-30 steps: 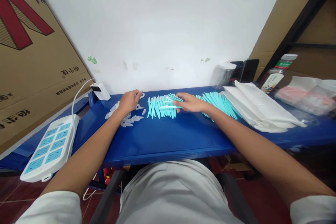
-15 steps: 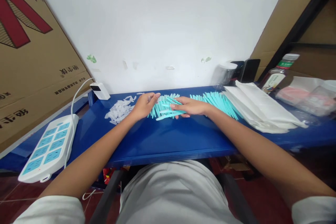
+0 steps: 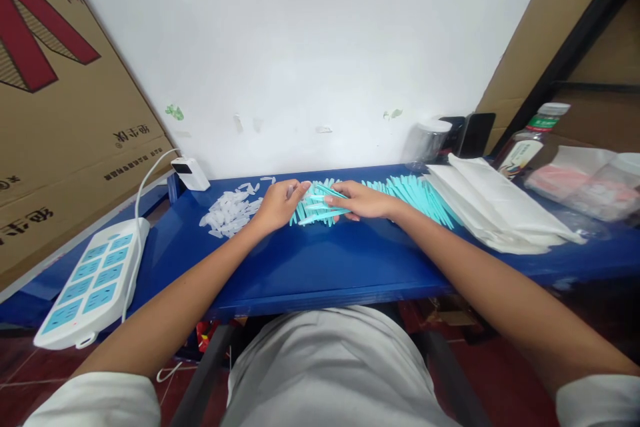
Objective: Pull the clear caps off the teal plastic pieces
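Observation:
Several slim turquoise plastic sticks (image 3: 320, 216), shaped like eyebrow razors, fan out leftward from my right hand (image 3: 361, 200), which is closed around their right ends. My left hand (image 3: 281, 204) is closed in a pinch near their left tips, with small translucent caps between its fingers; how many I cannot tell. Behind and under the hands lies a row of the same sticks (image 3: 327, 184). Left of my left hand a heap of small whitish translucent caps (image 3: 231, 211) is spread on the blue table (image 3: 310, 273). A second row of turquoise sticks (image 3: 417, 196) lies beyond my right wrist.
White folded sheets or bags (image 3: 495, 203) lie at the right, beside a bottle (image 3: 530, 137) and a clear tub with pink contents (image 3: 590, 180). A clear jar (image 3: 429, 140) stands against the wall. At the left are a power strip (image 3: 95, 283) and a small white device (image 3: 191, 173).
My left hand has shifted slightly to the right, closer to the stick tips. The sticks in my right hand are now drawn closer together.

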Motion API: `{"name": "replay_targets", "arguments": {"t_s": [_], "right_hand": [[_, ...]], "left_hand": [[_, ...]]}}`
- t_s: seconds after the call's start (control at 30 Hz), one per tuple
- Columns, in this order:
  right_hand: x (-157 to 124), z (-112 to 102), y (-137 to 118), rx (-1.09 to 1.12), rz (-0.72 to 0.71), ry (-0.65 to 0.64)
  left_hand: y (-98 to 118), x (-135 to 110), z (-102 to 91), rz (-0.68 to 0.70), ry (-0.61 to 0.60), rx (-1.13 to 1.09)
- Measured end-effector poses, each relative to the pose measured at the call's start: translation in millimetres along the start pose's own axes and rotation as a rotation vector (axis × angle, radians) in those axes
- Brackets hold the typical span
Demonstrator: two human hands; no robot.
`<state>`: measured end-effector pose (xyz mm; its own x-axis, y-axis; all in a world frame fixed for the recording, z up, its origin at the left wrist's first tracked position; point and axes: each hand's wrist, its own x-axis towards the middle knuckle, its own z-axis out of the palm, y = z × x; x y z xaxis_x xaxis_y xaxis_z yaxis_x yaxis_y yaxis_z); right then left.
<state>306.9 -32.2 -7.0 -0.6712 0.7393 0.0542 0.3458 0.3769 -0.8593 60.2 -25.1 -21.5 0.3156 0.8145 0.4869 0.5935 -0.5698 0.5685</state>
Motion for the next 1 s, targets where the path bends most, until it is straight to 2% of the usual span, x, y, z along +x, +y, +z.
{"name": "replay_targets", "arguments": {"t_s": [0.13,0.33,0.5,0.73,1.0], "right_hand": [[-2.0,-0.3,-4.5,-0.014,0.001,0.037],[1.0,1.6,0.8,-0.037,-0.014,-0.005],[1.9,3.5,2.8,-0.032,-0.003,0.0],[2.7,10.8,-5.8,0.143,-0.002,0.149],[-0.6,6.7,-8.4,0.055,0.03,0.069]], "left_hand": [[-3.4,1.2,2.8,-0.061,0.018,-0.087],[2.9,-0.6,5.5,-0.417,-0.093,-0.645],[6.7,-1.4,4.5,-0.477,-0.119,-0.779],[1.7,-1.6,7.4,-0.543,-0.186,-0.942],[-16.9,4.1,4.0,-0.766,-0.25,-1.249]]}}
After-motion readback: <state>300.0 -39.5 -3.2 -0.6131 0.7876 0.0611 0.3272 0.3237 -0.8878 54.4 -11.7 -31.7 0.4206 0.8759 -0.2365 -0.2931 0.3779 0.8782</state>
